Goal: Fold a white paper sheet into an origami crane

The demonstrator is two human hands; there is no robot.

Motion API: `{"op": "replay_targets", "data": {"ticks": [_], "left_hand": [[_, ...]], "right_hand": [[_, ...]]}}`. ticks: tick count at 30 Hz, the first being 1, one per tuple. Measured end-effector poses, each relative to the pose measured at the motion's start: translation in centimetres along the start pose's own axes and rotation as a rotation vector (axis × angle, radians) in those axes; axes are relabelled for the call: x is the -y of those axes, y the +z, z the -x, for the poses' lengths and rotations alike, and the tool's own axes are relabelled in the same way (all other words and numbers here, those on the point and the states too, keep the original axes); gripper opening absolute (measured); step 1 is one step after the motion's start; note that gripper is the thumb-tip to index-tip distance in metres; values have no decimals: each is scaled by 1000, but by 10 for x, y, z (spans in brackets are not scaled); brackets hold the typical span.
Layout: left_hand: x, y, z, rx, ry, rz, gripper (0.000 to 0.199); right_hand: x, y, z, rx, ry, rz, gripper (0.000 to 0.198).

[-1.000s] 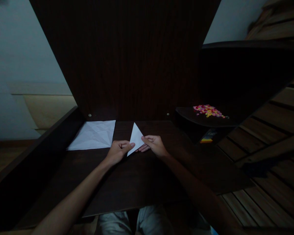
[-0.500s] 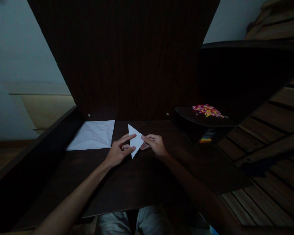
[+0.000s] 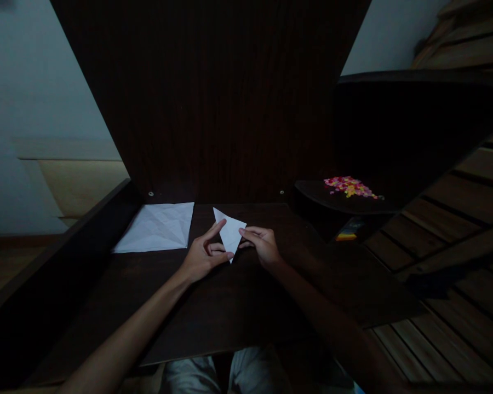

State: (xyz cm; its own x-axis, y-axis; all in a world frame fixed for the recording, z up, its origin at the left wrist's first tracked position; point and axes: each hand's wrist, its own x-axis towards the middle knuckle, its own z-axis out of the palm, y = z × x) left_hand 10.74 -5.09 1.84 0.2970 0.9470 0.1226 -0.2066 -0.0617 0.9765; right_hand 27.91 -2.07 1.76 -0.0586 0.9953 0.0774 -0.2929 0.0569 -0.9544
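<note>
Folded white paper (image 3: 232,235), pinched at the middle of a dark wooden bench (image 3: 213,317), in dim light. Roughly triangular in outline, tilted, with one point aimed up and to the left, another down toward the near edge and a third to the right. Held just over the bench by the look of it; contact with the wood impossible to tell.

At the left edge, the left hand (image 3: 201,256), holding the paper with index finger near the upper part and thumb across the lower point, spread apart probably to steady a long edge at two places and stop any turning. At the right corner, the right hand (image 3: 265,246), closed on the paper with thumb in front and fingers behind, partly hidden; likely a firm pinch to keep folded layers from springing open.

To the left, near the back panel (image 3: 213,109), creased white sheets (image 3: 156,227), lying flat on the bench, apart from both hands, seemingly to leave working room yet remain within reach. To the right, on a low curved shelf (image 3: 312,192), a loose pile of small pink, red and yellow pieces (image 3: 349,186), perhaps so placed to keep stray bits off the bench.
</note>
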Motion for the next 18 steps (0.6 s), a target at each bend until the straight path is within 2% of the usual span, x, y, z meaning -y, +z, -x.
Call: {"op": "replay_targets", "data": {"ticks": [14,18], "left_hand": [[-2,-1,1,31,-20,-34,98],[-2,-3,0,23,30,-37,97]], "right_hand": [[1,0,0,-42,48,-48,26],[1,-1,0,37,68,-5,28]]}}
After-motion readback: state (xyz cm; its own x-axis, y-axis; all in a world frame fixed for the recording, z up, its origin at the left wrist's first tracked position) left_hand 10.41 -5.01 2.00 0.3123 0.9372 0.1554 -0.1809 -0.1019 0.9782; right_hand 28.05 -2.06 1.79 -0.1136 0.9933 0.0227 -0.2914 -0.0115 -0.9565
